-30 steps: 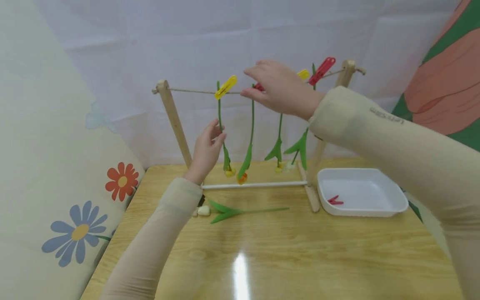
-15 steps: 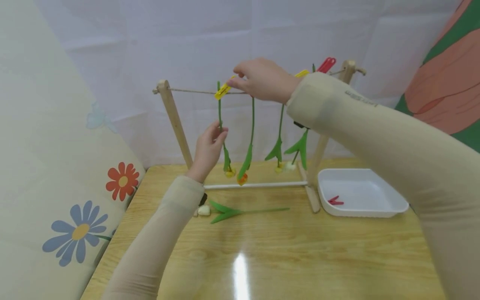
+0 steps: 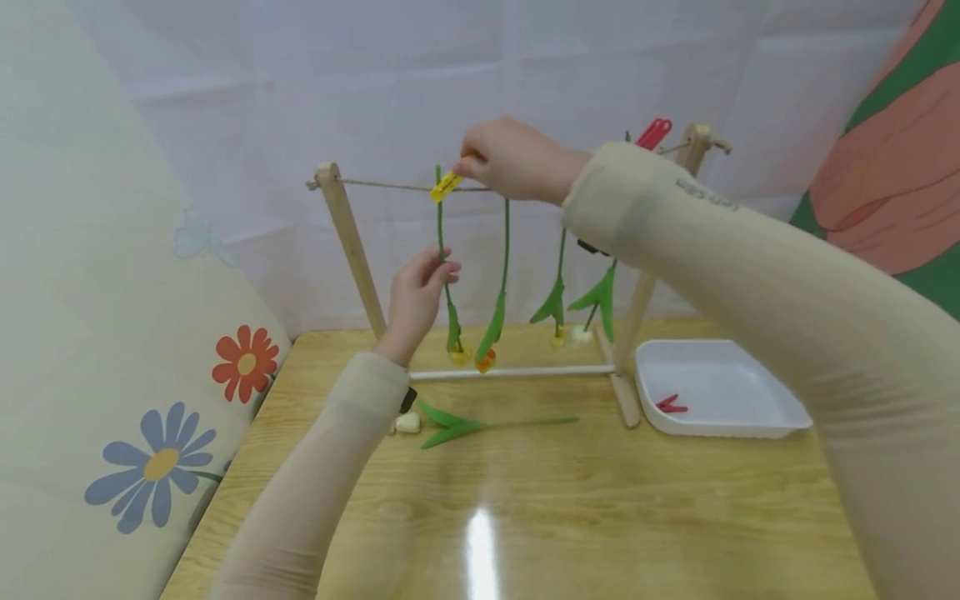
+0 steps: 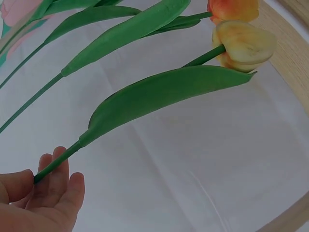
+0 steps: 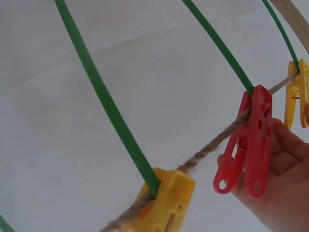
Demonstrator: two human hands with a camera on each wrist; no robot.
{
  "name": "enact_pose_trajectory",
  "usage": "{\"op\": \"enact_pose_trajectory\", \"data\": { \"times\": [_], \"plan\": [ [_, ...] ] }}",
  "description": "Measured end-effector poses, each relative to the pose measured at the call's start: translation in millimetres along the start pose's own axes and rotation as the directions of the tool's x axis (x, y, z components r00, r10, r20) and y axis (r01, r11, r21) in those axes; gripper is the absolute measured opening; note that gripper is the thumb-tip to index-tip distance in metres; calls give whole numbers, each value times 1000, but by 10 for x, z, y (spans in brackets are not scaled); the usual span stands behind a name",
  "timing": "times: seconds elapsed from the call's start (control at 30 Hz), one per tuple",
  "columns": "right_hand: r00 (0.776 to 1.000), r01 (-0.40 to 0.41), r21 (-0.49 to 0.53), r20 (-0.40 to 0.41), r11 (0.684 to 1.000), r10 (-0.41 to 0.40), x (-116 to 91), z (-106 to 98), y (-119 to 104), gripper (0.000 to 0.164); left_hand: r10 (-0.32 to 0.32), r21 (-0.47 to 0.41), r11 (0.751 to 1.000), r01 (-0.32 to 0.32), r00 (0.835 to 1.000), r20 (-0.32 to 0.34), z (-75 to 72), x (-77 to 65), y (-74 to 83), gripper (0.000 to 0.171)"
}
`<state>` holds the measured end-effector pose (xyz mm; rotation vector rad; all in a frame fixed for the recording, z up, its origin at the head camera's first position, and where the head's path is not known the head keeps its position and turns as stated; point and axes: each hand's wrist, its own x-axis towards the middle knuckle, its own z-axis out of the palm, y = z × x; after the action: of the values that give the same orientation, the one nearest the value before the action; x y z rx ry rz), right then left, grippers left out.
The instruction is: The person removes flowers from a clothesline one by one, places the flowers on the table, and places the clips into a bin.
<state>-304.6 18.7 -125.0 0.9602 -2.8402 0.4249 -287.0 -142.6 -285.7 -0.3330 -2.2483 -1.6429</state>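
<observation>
My left hand (image 3: 416,296) pinches the green stem of the leftmost artificial tulip (image 4: 246,46), whose pale yellow bloom hangs downward. Up at the twine (image 3: 386,184), my right hand (image 3: 517,162) grips a yellow clothespin (image 3: 447,185) by its handle end. That clothespin sits on the twine at the top of the same stem. In the right wrist view, a red clothespin (image 5: 253,140) and a nearer yellow clothespin (image 5: 166,200) hold other stems on the twine. The red one overlaps my right hand there. An orange tulip (image 3: 486,360) hangs just right of the pale yellow one.
Wooden posts (image 3: 351,242) hold up the twine, with a white bar (image 3: 517,372) low between them. A white tulip (image 3: 450,423) lies on the table (image 3: 570,517). At the right stands a white tray (image 3: 731,387) with a red clothespin (image 3: 671,404) inside.
My right hand has moved left along the twine, and its fingers have closed on the leftmost yellow clothespin. My left hand has stayed at the stem, shifting slightly right and down.
</observation>
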Motion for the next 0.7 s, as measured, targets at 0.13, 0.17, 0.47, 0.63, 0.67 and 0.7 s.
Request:
{"op": "enact_pose_trajectory", "data": {
  "times": [0.13,0.17,0.47,0.63,0.67,0.7],
  "plan": [
    [1000,2,-15,-12,1000,-2,-19,21,32,30,-10,-13,1000,10,1000,-15,-10,-6,-22,29],
    [1000,4,-11,-17,1000,-4,-28,27,38,29,-13,-18,1000,13,1000,-20,-11,-6,-25,29],
    [963,155,-49,-217,987,-162,-80,68,48,21,-31,-34,999,29,998,-48,-34,-17,-10,27],
    [927,207,-84,-303,975,-223,-138,70,98,21,-45,-48,998,43,998,-46,-65,-50,-36,28],
    [918,214,-91,-322,972,-232,-156,66,113,21,-43,-54,998,40,998,-48,-70,-61,-44,28],
    [907,224,-99,-342,970,-244,-177,60,128,21,-45,-60,997,42,998,-46,-75,-73,-51,29]
  ]
}}
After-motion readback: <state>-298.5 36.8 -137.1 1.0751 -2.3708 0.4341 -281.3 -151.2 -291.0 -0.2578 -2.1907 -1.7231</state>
